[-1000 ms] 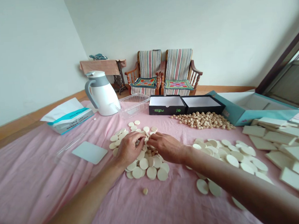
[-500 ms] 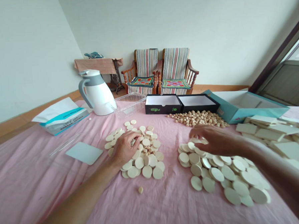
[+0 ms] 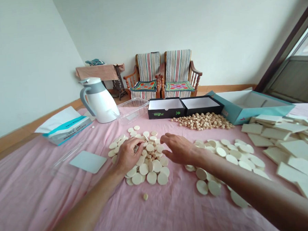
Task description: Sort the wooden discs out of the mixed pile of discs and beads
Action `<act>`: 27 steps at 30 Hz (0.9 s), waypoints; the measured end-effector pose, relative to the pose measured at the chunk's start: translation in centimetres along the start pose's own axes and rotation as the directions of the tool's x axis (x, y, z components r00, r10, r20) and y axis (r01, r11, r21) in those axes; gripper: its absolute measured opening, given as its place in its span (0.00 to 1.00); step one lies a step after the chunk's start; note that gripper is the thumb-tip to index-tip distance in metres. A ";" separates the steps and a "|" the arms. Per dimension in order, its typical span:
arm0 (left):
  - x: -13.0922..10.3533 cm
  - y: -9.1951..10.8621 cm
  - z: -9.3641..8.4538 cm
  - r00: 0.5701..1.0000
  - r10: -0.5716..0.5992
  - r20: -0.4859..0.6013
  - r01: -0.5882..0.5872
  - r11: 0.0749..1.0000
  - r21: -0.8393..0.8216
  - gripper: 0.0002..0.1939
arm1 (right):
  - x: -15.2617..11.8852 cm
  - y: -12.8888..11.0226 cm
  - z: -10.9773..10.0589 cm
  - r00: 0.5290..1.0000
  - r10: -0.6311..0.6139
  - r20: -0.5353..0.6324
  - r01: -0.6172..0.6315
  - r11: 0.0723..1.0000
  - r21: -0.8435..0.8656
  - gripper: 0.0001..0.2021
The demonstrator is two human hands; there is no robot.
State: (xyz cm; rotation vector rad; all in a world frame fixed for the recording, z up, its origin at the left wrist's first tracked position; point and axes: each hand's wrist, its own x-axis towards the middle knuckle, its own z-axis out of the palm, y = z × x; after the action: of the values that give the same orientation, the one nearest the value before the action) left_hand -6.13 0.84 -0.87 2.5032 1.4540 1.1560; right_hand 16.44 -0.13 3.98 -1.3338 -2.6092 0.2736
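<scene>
Pale round wooden discs lie in a left pile [image 3: 152,177] and a larger right pile [image 3: 214,187] on the pink cloth. My left hand [image 3: 130,154] rests at the left pile's left side, fingers curled and thumb close to the index finger. Whatever sits between those fingertips is hidden from me. My right hand [image 3: 177,149] hovers at the right edge of the left pile, thumb and fingers apart, with nothing visible between them. Small wooden beads [image 3: 152,153] show among the discs of the left pile. One lone bead [image 3: 145,197] lies nearer to me.
Wooden beads [image 3: 203,121] are heaped before two black boxes [image 3: 166,113]. A blue box [image 3: 257,111] and square wooden pieces [image 3: 300,149] stand right. Leftward are a white jug [image 3: 101,104], clear tray [image 3: 134,108], tissue pack [image 3: 67,128] and pale card [image 3: 88,161].
My right hand has moved left, from above the right disc pile to the edge of the left one. My left hand stays almost where it was. The view has shifted slightly.
</scene>
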 end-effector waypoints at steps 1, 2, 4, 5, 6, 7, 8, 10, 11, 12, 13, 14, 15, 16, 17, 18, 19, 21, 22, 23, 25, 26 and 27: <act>0.0 0.0 0.0 1.000 0.001 0.000 -0.001 1.000 0.000 0.07 | 0.5 -0.4 0.7 1.000 0.013 0.006 -0.013 1.000 -0.021 0.13; 0.0 0.1 -0.1 1.000 0.001 0.002 -0.001 1.000 -0.001 0.07 | 0.9 -0.6 1.3 1.000 0.021 0.011 -0.021 0.999 -0.037 0.13; 0.1 0.1 -0.1 1.000 -0.002 0.006 0.002 1.000 0.001 0.07 | 1.4 -0.8 2.2 1.000 0.019 0.016 -0.019 0.999 -0.045 0.12; 0.1 0.2 -0.2 1.000 -0.003 0.006 0.003 1.000 0.004 0.06 | 1.5 -0.8 2.5 1.000 0.014 0.017 -0.014 0.999 -0.041 0.11; 0.1 0.2 -0.2 1.000 -0.002 0.005 0.002 1.000 0.007 0.06 | 1.4 -0.6 2.5 1.000 0.011 0.019 -0.010 0.999 -0.033 0.10; 0.1 0.2 -0.2 1.000 0.003 0.000 -0.003 1.000 0.010 0.06 | 1.3 -0.4 2.4 1.000 0.013 0.017 -0.012 1.000 -0.023 0.10; 0.1 0.2 -0.2 1.000 0.007 -0.004 -0.007 1.000 0.010 0.06 | 1.1 0.0 2.1 1.000 0.020 0.012 -0.020 1.000 -0.011 0.10; 0.1 0.1 -0.1 1.000 0.015 -0.013 -0.015 1.000 0.008 0.06 | 0.2 0.9 0.9 0.999 0.042 -0.010 -0.042 0.999 0.007 0.09; 0.1 0.1 -0.1 1.000 0.018 -0.016 -0.018 1.000 0.005 0.06 | -0.4 1.4 0.1 0.998 0.054 -0.024 -0.054 0.998 0.012 0.09; 0.1 0.1 -0.1 1.000 0.019 -0.018 -0.019 1.000 0.004 0.06 | -1.2 2.0 -0.8 0.998 0.063 -0.030 -0.062 0.998 0.016 0.08; 0.1 0.1 0.0 1.000 0.018 -0.020 -0.018 1.000 0.004 0.06 | -2.1 2.7 -1.8 0.997 0.074 -0.027 -0.074 0.997 0.012 0.08; 0.1 0.1 0.0 1.000 0.018 -0.022 -0.018 1.000 0.003 0.06 | -3.1 3.4 -2.7 0.997 0.083 -0.009 -0.083 0.997 0.005 0.08; 0.1 0.1 0.0 1.000 0.016 -0.023 -0.016 1.000 0.003 0.06 | -4.1 4.1 -3.6 0.996 0.092 0.019 -0.092 0.996 -0.009 0.07; 0.1 0.1 0.0 1.000 0.016 -0.024 -0.016 1.000 0.003 0.06 | -5.3 4.9 -4.5 0.993 0.115 0.041 -0.113 0.993 -0.039 0.06; 0.1 0.1 0.0 1.000 0.015 -0.024 -0.015 1.000 0.002 0.05 | -6.3 5.8 -5.2 0.990 0.132 0.058 -0.127 0.989 -0.074 0.06; 0.2 0.2 -0.1 1.000 0.013 -0.024 -0.013 1.000 0.002 0.06 | -7.3 6.6 -5.7 0.985 0.149 0.081 -0.141 0.984 -0.105 0.06; 0.2 0.2 -0.1 1.000 0.010 -0.021 -0.010 1.000 0.002 0.06 | -8.2 7.4 -6.2 0.980 0.170 0.104 -0.156 0.979 -0.133 0.06; 0.2 0.4 -0.2 1.000 0.002 -0.011 -0.002 1.000 0.001 0.06 | -9.2 8.4 -6.7 0.972 0.197 0.130 -0.176 0.971 -0.159 0.06; 0.2 0.5 -0.2 1.000 -0.001 -0.008 0.001 1.000 0.001 0.06 | -9.4 8.5 -6.8 0.972 0.199 0.126 -0.179 0.972 -0.153 0.07; 0.3 0.5 -0.3 1.000 -0.004 -0.005 0.004 1.000 0.002 0.07 | -9.2 8.3 -6.7 0.975 0.193 0.111 -0.178 0.975 -0.134 0.08; 0.2 0.5 -0.3 1.000 -0.005 -0.008 0.005 1.000 0.005 0.07 | -8.0 7.2 -6.3 0.985 0.157 0.073 -0.153 0.986 -0.066 0.08; 0.2 0.5 -0.3 1.000 -0.003 -0.011 0.003 1.000 0.008 0.07 | -7.0 6.4 -5.9 0.990 0.131 0.057 -0.129 0.991 -0.028 0.08; 0.2 0.4 -0.3 1.000 0.000 -0.015 0.000 1.000 0.012 0.07 | -5.9 5.5 -5.4 0.994 0.100 0.054 -0.100 0.995 0.009 0.08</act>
State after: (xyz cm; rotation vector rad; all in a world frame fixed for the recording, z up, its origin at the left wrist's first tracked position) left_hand -5.93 0.65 -0.37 2.5074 1.4688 1.1727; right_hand 25.49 -1.39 7.28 -1.4759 -2.5835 0.3436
